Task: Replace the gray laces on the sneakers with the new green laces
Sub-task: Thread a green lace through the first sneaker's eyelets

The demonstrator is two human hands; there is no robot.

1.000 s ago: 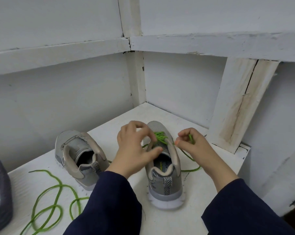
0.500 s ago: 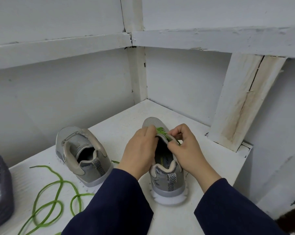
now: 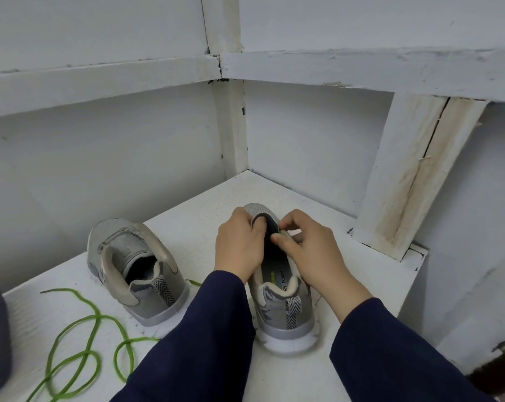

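My left hand (image 3: 239, 245) grips the sneaker (image 3: 277, 311) at its tongue, and my right hand (image 3: 312, 253) pinches its right edge. A loose green lace (image 3: 97, 314) lies at its eight o'clock, the second sneaker (image 3: 135, 265) at ten.

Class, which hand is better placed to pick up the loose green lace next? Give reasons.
Left, probably: the loose green lace lies to the side of the left hand; the right hand would cross the left sneaker.

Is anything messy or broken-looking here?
Yes. A loose green lace sprawls in tangled loops on the white shelf, in front of the spare sneaker, which sits crooked. The slanted wooden brace on the right looks stained and cracked.
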